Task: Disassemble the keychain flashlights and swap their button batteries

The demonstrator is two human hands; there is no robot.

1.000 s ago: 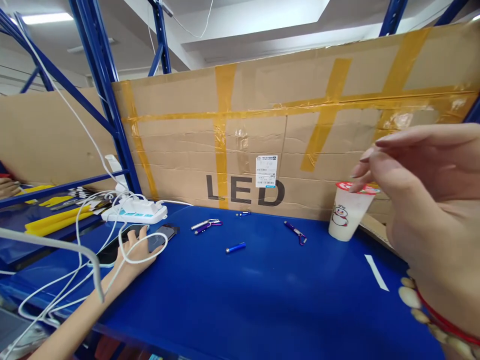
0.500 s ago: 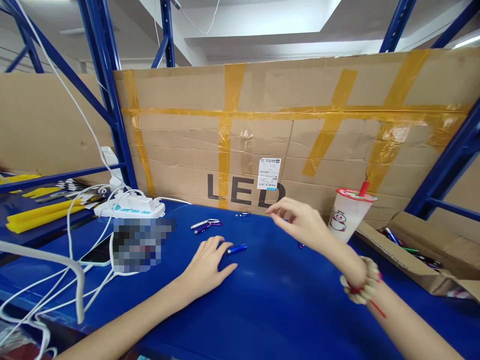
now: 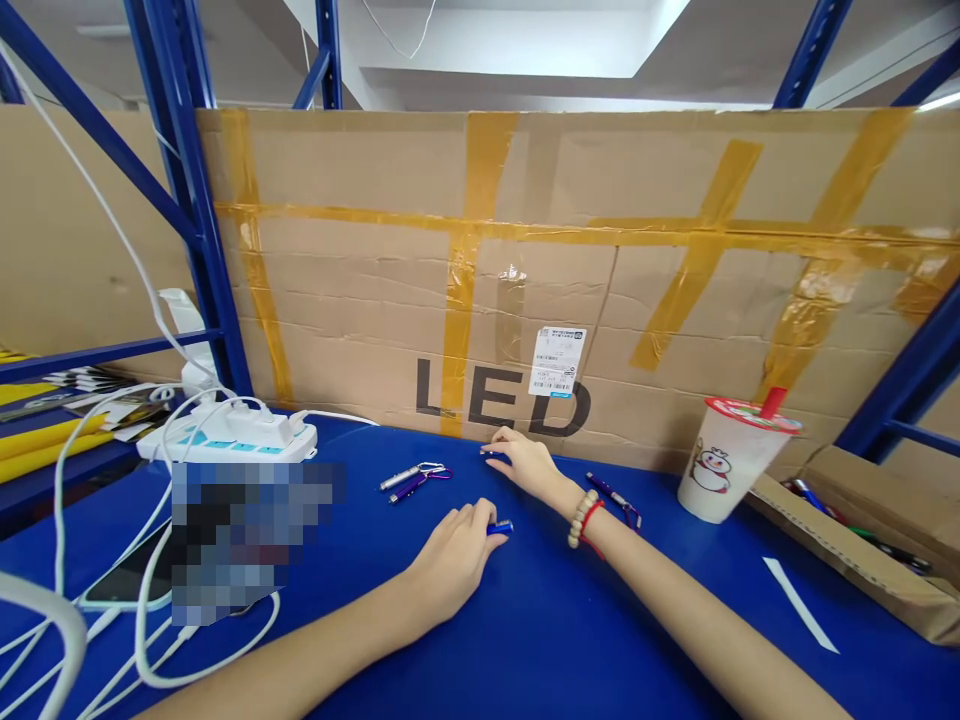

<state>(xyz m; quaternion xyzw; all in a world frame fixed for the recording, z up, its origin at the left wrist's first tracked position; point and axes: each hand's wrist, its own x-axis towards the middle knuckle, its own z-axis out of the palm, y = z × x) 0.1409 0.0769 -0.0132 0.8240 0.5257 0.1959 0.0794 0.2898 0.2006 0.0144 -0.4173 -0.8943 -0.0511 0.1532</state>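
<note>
The left hand (image 3: 454, 562) pinches a short blue tube (image 3: 500, 527) between thumb and fingers, just above or against the table (image 3: 570, 620) near its middle; the tube's far end pokes out past the fingertips. The right hand (image 3: 525, 465) reaches farther back, thumb and fingers curled about a small dark piece (image 3: 491, 453) near the foot of the cardboard wall (image 3: 360, 310); whether they have closed on it I cannot tell. For so slim and round a thing as the tube, a light grip across its middle with the finger pads should serve best, since squeezing near one end could make it slip or roll. The small piece probably calls for the fingertips alone, with the wrist kept low and the forearms kept apart. The tube looks smooth and shiny, perhaps metal, while the table has a glossy blue face that likely gives little friction. To the left of the hands lie a silver tube (image 3: 400, 478) and a purple tube (image 3: 407, 488), slim and straight, with a looped clip at one end; the wall behind is matt, creased card, crossed by glossy brown tape (image 3: 460, 290)
</note>
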